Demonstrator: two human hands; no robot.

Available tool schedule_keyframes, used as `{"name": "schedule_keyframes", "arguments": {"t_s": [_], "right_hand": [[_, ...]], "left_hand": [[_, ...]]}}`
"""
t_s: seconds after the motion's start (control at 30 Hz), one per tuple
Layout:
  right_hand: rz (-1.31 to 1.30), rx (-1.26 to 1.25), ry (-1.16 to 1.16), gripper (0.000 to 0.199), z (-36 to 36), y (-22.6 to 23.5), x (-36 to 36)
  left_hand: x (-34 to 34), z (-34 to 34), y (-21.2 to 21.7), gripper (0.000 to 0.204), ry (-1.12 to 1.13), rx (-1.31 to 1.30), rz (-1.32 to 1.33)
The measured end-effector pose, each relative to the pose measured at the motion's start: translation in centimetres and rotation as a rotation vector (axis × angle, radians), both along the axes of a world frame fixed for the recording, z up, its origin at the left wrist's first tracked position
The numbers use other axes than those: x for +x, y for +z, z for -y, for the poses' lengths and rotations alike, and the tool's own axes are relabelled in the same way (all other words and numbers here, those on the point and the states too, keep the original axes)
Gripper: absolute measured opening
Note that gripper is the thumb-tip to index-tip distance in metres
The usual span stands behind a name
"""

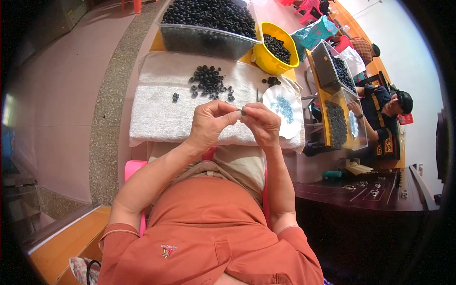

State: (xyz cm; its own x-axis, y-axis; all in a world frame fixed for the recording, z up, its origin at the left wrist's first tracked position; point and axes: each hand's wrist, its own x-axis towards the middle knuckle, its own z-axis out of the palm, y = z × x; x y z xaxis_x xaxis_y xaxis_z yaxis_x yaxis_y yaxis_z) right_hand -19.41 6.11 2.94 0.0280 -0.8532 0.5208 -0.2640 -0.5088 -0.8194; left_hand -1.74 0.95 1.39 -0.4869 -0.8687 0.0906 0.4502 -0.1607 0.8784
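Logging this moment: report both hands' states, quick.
Left hand: closed, fingertips pinching a small dark piece.
Right hand: closed, fingertips pinching the same piece.

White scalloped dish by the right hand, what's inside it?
Inside the white scalloped dish are loose, tiny pale-blue pieces, too small to identify. The right hand covers the dish's lower left, so whatever lies behind the hand there is hidden.
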Motion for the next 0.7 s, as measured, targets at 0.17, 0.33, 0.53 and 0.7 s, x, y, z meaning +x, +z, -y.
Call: {"name": "schedule_keyframes", "arguments": {"t_s": [0.17, 0.33, 0.53, 0.7], "right_hand": [[0.008, -0.005, 0.017, 0.028, 0.06, 0.02, -0.12], [0.025, 0.003, 0.053, 0.027, 0.12, 0.00, -0.42], [0.114, 0.065, 0.096, 0.026, 0.01, 0.07, -0.51], [0.177, 0.106, 0.111, 0.028, -0.01, -0.14, -0.59]], "left_hand": [[-0.01, 0.04, 0.05, 0.012, -0.023, 0.022, -0.016], [0.08, 0.17, 0.10, 0.012, -0.058, 0.040, -0.018], [0.27, 0.28, 0.33, 0.013, -0.111, 0.103, -0.040], [0.31, 0.27, 0.41, 0.014, -0.134, 0.134, -0.053]]}}
